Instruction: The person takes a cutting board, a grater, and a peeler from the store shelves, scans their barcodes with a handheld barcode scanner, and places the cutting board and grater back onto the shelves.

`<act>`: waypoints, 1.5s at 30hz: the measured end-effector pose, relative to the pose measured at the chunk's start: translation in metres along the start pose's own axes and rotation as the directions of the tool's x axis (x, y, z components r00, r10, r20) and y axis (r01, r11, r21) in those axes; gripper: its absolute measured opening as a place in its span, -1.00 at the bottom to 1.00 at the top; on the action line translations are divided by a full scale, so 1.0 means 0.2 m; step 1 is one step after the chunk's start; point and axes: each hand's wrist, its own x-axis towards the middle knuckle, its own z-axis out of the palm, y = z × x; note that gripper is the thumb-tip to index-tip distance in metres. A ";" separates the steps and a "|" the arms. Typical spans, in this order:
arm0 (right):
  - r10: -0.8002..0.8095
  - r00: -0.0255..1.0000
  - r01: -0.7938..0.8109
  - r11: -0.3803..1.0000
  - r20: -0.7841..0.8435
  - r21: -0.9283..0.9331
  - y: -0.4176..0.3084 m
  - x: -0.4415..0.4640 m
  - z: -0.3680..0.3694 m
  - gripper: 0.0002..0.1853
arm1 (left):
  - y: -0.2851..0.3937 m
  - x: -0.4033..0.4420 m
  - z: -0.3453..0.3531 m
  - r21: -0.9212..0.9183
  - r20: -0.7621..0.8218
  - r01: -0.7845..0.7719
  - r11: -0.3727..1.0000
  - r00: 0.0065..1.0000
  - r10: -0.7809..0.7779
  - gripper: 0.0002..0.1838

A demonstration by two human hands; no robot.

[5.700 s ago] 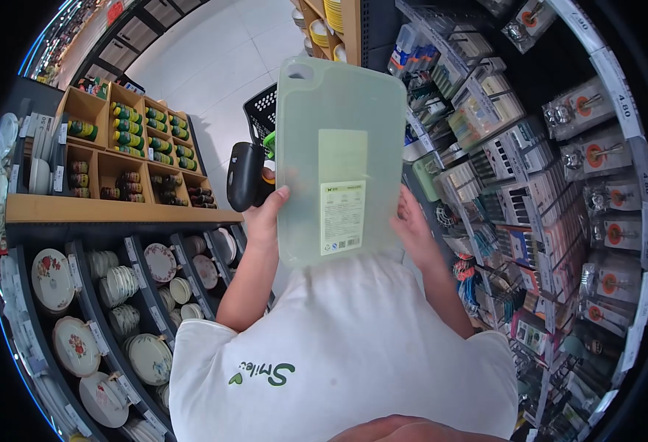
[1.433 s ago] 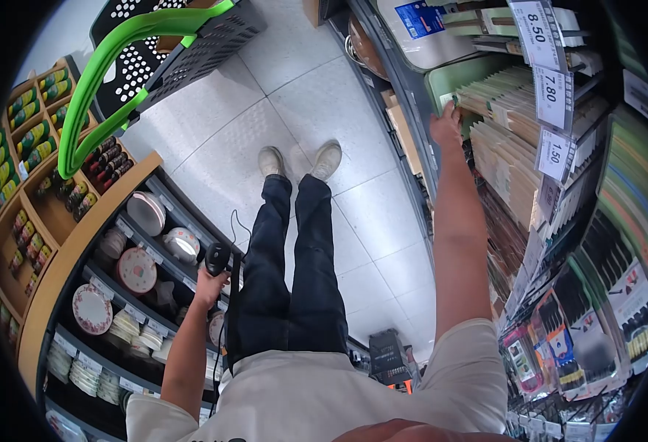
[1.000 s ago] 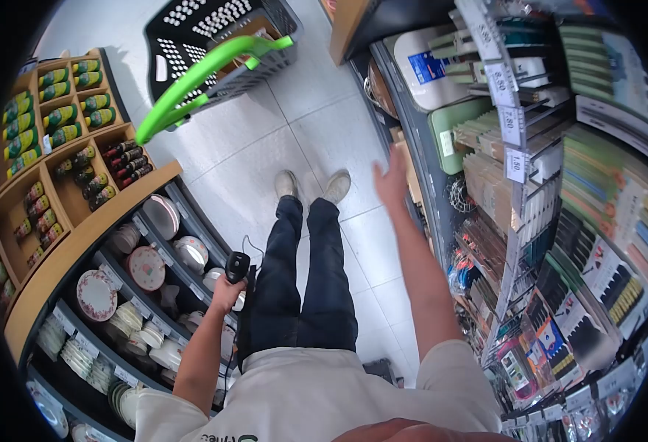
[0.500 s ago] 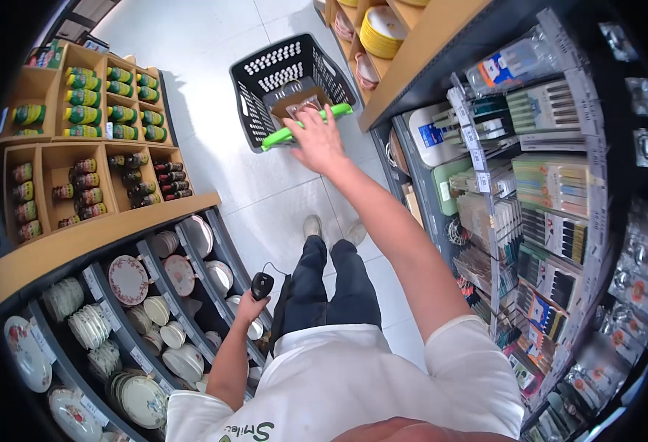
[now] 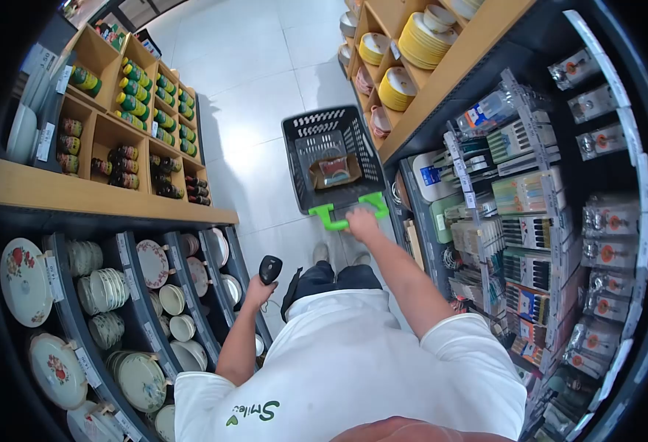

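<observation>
The basket [image 5: 332, 154] looks like matt black plastic, its handle [image 5: 330, 221] smooth bright green plastic, and the scanner [image 5: 270, 269] dark, smooth plastic. The floor [image 5: 254, 110] is pale and smooth with a soft sheen, while the shelf edge [image 5: 110, 194] looks like light, smooth wood. The plates [image 5: 27, 282] look glossy and glazed; the shirt [image 5: 353, 361] is soft, matt white cloth.

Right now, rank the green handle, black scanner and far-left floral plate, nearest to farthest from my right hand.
1. Green handle: in your right hand.
2. Black scanner: left, in your left hand.
3. Floral plate: far left, among the dishes.
</observation>
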 end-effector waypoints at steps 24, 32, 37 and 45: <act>0.126 0.968 -0.202 0.902 0.216 0.380 -0.06 -0.88 0.02 -0.61 | 0.87 -0.04 0.56 0.196 0.643 -0.572 0.797 0.688 0.336 -0.62; 0.073 0.971 -0.194 0.796 0.226 0.574 0.05 -0.94 0.10 -0.62 | 0.80 -0.16 0.74 0.097 0.763 -0.522 0.847 0.586 0.273 -0.40; -0.050 0.987 -0.003 0.942 0.150 0.336 0.11 -1.03 0.13 -0.62 | 0.80 -0.33 0.85 -0.005 0.791 -0.379 0.926 0.564 0.236 -0.34; -0.154 0.985 0.129 0.956 0.074 0.264 0.17 -1.13 0.11 -0.62 | 0.48 -0.33 1.07 0.244 0.436 -0.465 0.851 0.836 0.332 -0.24</act>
